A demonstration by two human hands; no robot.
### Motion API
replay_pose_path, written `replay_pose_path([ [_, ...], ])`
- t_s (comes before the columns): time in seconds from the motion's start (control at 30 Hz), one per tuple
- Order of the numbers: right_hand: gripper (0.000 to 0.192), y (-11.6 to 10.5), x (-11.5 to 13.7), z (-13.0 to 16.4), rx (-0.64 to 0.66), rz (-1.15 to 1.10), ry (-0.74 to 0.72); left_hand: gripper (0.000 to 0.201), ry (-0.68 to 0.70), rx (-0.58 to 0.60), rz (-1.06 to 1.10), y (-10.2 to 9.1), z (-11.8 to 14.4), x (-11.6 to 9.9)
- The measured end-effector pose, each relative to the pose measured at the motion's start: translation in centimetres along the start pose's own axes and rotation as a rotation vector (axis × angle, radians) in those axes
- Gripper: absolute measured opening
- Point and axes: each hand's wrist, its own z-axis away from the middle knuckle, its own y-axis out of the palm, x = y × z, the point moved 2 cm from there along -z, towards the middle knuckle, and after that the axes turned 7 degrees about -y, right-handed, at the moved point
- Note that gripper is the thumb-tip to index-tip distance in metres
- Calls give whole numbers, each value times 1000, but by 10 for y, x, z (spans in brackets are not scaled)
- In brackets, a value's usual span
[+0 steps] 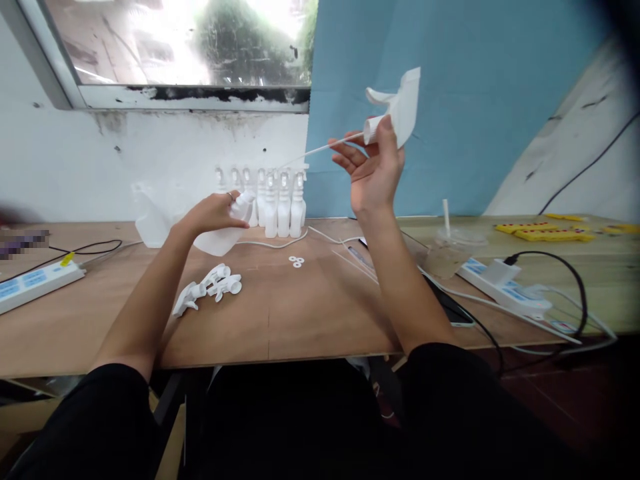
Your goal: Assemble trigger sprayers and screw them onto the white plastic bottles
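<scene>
A white trigger spray head (407, 103) is raised in my right hand (375, 170), its thumb and fingers closed about the collar. From that collar a thin white dip tube (320, 148) slants down to the left. My left hand (213, 217) grips a white plastic bottle (220, 241) near its neck, tilted over the table. The tube's far end is near the bottle neck, apart from it as far as I can see. On the table in front of my left forearm lie several loose spray heads (220, 280). Several small white washers (296, 261) lie right of them.
Several assembled spray bottles (283, 210) stand against the wall. Another white bottle (151, 223) stands at left. Power strips (40, 283) (505, 287) flank the work area, with cables around them. Thin tubes (356, 265) and a phone (457, 310) lie by my right arm; yellow packets (545, 231) are farther right.
</scene>
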Motion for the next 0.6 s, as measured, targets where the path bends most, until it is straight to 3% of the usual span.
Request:
replay_pose_path([
  [0.37, 59, -7, -7, -1, -11, 4, -16, 48, 38, 19, 52, -2, 5, -18],
  [0.6, 50, -12, 5, -6, -109, -10, -4, 46, 57, 27, 45, -3, 6, -18],
])
